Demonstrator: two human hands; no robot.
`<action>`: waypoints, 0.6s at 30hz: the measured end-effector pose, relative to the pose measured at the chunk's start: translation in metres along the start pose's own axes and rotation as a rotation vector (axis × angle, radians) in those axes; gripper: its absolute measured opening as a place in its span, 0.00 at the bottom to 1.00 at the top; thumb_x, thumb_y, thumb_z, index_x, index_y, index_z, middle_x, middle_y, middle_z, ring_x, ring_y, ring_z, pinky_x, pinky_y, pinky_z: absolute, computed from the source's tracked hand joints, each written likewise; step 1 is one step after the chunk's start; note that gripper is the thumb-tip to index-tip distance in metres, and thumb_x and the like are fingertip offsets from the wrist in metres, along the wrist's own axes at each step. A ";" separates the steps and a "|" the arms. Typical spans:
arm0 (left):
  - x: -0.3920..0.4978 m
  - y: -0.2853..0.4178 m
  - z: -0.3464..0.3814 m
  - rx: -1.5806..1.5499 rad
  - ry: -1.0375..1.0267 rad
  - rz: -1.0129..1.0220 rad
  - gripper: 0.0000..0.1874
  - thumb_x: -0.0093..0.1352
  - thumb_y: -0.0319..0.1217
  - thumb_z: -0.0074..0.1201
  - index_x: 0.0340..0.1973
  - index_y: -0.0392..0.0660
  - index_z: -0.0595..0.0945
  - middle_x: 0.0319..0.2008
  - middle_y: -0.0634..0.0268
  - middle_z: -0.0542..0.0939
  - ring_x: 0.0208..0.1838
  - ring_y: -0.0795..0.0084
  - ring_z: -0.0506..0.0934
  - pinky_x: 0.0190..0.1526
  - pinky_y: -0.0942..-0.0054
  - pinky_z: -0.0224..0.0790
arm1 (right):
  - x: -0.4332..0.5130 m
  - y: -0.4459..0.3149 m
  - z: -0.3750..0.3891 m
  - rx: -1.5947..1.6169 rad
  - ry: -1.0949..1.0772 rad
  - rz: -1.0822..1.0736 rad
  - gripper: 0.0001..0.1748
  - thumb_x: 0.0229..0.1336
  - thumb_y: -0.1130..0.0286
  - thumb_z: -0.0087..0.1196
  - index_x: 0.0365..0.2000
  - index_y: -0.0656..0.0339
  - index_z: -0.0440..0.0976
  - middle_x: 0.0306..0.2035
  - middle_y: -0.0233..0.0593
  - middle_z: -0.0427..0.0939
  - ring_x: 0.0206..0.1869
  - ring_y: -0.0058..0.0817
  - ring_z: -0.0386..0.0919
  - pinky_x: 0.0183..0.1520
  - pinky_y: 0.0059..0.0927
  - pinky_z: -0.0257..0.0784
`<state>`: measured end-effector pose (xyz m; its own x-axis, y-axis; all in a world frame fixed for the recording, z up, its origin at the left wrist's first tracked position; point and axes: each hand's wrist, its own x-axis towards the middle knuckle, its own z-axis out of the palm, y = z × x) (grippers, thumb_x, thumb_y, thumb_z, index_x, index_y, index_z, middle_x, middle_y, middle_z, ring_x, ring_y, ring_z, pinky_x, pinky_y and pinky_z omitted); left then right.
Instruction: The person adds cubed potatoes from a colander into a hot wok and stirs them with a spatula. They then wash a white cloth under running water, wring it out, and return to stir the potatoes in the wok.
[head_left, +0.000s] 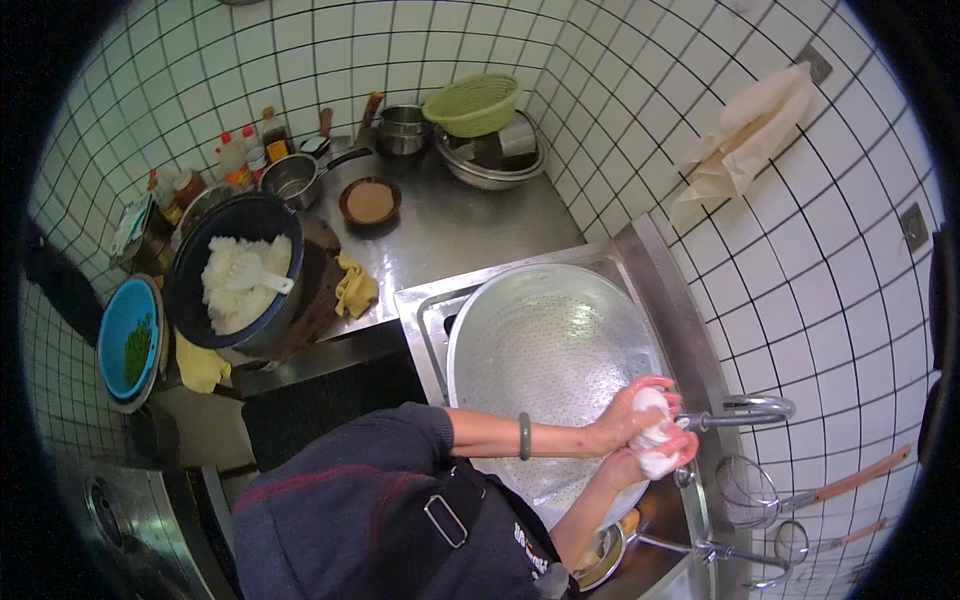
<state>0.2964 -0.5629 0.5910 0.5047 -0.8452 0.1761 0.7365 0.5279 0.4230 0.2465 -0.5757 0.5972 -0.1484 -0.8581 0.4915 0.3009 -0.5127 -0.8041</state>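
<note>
My left hand (621, 421), with a dark bangle (525, 435) on its wrist, grips a bunched white cloth (660, 466). Below it in the picture, my right hand (621, 469) grips the same cloth from the other side. Both hands are close together in front of a metal tap (757, 411), over the rim of a large perforated aluminium pan (555, 337). This pan sits over a steel sink (420, 300). Whether water is running is hard to tell.
Left of the sink are a large pot (292, 319) of cooked rice with a white paddle (259, 277), and a yellow cloth (356, 289). A green basket (472, 105) rests on metal bowls behind. Mesh strainers (746, 491) hang on the right wall. A metal bowl (604, 559) is below the pan.
</note>
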 end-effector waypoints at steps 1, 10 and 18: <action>0.002 0.002 0.010 0.118 -0.092 0.169 0.16 0.62 0.26 0.53 0.46 0.42 0.73 0.47 0.60 0.74 0.50 0.73 0.74 0.54 0.70 0.65 | 0.004 -0.001 0.004 0.132 0.127 0.114 0.15 0.59 0.61 0.45 0.41 0.60 0.66 0.37 0.39 0.69 0.43 0.33 0.69 0.48 0.37 0.66; 0.009 0.015 0.016 0.805 -0.648 0.766 0.02 0.48 0.25 0.52 0.16 0.47 0.77 0.25 0.64 0.79 0.37 0.63 0.77 0.41 0.62 0.67 | 0.025 0.000 -0.021 0.043 0.019 0.538 0.15 0.58 0.61 0.46 0.40 0.60 0.68 0.36 0.39 0.71 0.41 0.32 0.70 0.46 0.36 0.67; -0.014 -0.002 -0.010 0.948 -1.225 0.882 0.02 0.43 0.29 0.54 0.13 0.50 0.76 0.20 0.65 0.74 0.27 0.61 0.74 0.28 0.60 0.64 | 0.027 0.020 -0.053 -0.285 -0.387 0.835 0.14 0.58 0.61 0.46 0.39 0.60 0.70 0.34 0.39 0.73 0.39 0.30 0.71 0.44 0.35 0.68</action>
<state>0.2925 -0.5511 0.5790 -0.3490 -0.1722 0.9212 -0.2496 0.9645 0.0857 0.1985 -0.6111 0.5765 0.3461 -0.9068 -0.2405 -0.0789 0.2273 -0.9706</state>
